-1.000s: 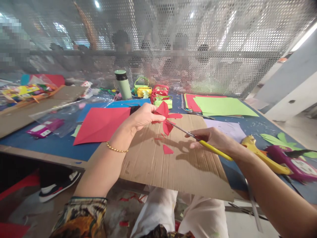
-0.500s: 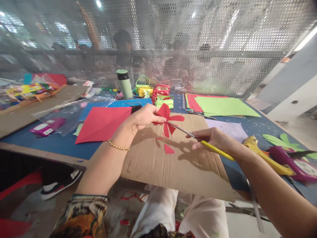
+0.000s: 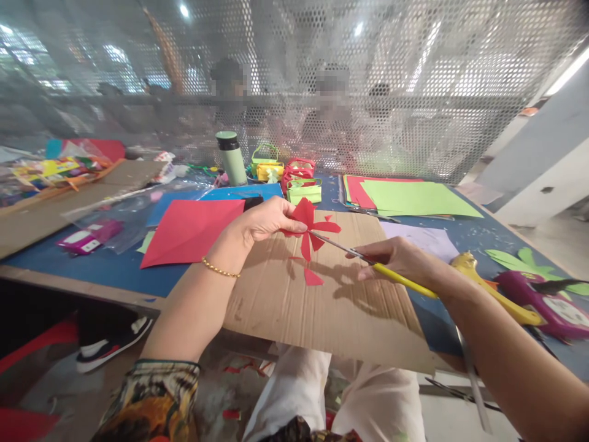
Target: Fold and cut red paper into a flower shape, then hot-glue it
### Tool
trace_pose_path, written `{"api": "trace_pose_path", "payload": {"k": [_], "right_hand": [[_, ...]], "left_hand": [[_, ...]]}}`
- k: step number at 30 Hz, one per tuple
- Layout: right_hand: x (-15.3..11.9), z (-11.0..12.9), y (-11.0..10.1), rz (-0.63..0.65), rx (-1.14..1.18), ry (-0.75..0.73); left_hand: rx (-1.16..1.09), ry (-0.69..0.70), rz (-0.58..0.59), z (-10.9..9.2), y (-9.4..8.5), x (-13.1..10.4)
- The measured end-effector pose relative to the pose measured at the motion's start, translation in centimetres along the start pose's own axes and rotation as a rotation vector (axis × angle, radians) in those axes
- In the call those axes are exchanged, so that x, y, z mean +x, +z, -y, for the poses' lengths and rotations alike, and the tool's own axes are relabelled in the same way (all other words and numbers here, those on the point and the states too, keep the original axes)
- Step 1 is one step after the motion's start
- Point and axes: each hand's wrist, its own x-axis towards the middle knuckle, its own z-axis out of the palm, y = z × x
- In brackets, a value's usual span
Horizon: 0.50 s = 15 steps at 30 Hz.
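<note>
Between its thumb and fingers, my left hand pinches a red paper flower with several petals, above a brown cardboard sheet. Yellow-handled scissors are gripped in my right hand. Their blades point left and the tips touch the flower near its centre, just beside my left thumb. Below the flower, a cut red scrap lies on the cardboard.
Red paper lies left, a green bottle and small paper baskets behind. Green sheets are back right. A yellow glue gun and purple device sit right. People are behind the mesh.
The red flower has turned and dropped slightly in my left hand. A small red scrap now shows beside its upper petals. The scissors have shifted slightly down.
</note>
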Motion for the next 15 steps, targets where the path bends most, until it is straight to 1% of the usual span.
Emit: {"api": "trace_pose_path", "payload": {"k": [4, 15], "right_hand": [[0.01, -0.19, 0.08, -0.028, -0.032, 0.001], [0.03, -0.44, 0.07, -0.052, -0.080, 0.003]], "left_hand": [[0.006, -0.009, 0.017, -0.16, 0.06, -0.25], [0.055, 0.009, -0.020, 0.07, 0.08, -0.10]]}}
